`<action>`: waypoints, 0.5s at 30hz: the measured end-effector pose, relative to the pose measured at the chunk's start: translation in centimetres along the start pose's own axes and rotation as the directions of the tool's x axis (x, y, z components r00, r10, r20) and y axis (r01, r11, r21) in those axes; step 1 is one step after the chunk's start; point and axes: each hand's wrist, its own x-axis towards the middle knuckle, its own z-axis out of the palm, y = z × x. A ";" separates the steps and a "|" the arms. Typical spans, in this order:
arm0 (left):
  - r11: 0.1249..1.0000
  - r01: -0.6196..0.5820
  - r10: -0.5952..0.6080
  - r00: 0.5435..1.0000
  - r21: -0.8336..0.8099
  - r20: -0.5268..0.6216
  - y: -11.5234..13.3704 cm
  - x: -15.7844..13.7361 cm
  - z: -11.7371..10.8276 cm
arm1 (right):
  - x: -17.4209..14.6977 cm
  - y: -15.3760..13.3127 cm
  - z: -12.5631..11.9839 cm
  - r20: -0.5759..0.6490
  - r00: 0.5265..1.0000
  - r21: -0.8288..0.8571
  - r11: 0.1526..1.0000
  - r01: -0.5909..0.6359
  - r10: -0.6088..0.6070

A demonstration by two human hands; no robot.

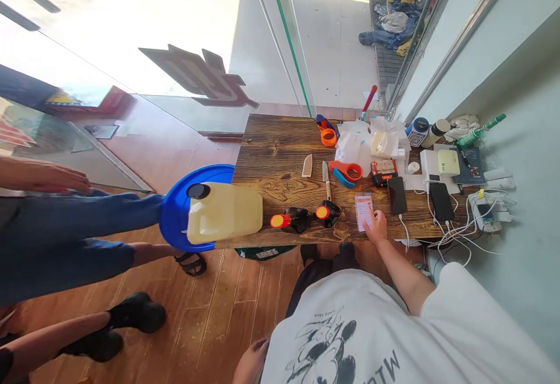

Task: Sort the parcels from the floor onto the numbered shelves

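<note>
My right hand (376, 227) is at the table's near edge, one finger stretched onto the lit screen of a phone (363, 212) that lies flat. The other fingers look partly curled. My left hand (251, 363) hangs low beside my white shirt; its fingers are mostly hidden. On the table, two dark bottles with red-and-yellow caps, one bottle (300, 220) and another bottle (331, 215), stand left of the phone. Behind them lie a small knife (326, 177), its pale sheath (307, 166) and red-handled scissors (350, 169). A dark phone (397, 195) on a cable is to the right.
A yellowish jerrycan (227, 212) stands at the table's left end, above a blue tub (175, 220). Charging cables (464, 238), another phone (441, 202) and bottles (417, 131) crowd the right side. Another person's hand (48, 175) and legs are at left. Glass panels border the far side.
</note>
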 end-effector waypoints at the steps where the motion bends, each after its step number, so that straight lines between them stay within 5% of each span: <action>1: 1.000 0.008 -0.008 1.000 -0.009 0.011 0.1 -0.1 0.0 | -0.1 0.0 -0.1 0.002 1.000 -0.001 1.000 0.008 -0.008; 15: 0.998 0.018 -0.016 0.999 -0.054 0.035 -0.7 0.3 -0.5 | 0.4 -1.8 0.3 -0.059 0.991 -0.001 0.993 0.118 -0.118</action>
